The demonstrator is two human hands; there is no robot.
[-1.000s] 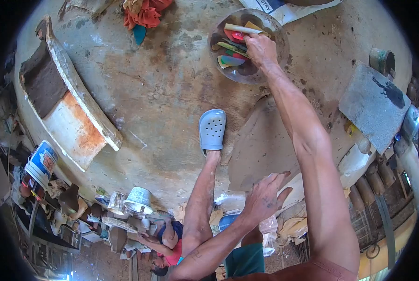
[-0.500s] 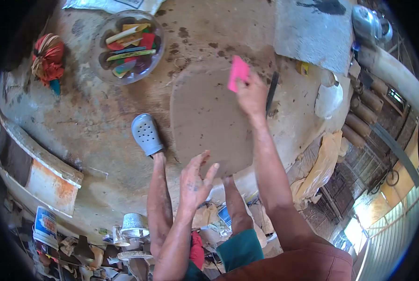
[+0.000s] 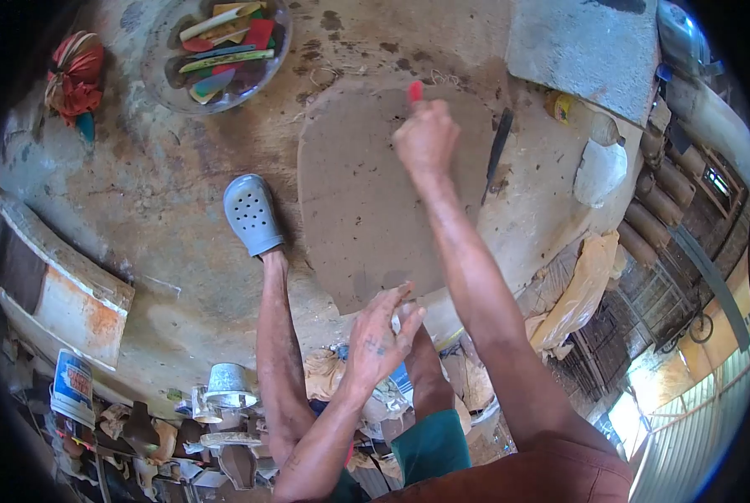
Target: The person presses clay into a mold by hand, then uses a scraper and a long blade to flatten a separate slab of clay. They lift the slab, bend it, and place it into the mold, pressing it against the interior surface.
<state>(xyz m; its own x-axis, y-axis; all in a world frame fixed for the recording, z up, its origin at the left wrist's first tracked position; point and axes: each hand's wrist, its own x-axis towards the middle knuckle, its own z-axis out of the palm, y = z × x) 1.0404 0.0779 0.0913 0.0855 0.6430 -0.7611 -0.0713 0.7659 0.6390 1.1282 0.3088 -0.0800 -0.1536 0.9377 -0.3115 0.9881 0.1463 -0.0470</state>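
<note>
A wide, flat slab of grey-brown clay (image 3: 358,189) with a rounded outline lies on the floor in front of me. My right hand (image 3: 428,138) is closed around a flat pink scraper (image 3: 415,90) over the far part of the slab; only its reddish tip shows past my fingers. Near the slab's close edge, my left hand (image 3: 381,337) hangs with fingers stretched and holds nothing. A long dark strip (image 3: 498,152), like a blade, lies just right of the slab.
A clear bowl (image 3: 164,94) with several coloured flat pieces and sticks stands at upper left. My foot in a grey clog (image 3: 252,214) is left of the slab. A tied red cloth bundle (image 3: 77,75) lies far left, a grey board (image 3: 580,54) at upper right.
My right hand has moved left over the slab and turned, so less of the pink scraper shows. My left hand has shifted right and closer to me. The view has tilted slightly.
</note>
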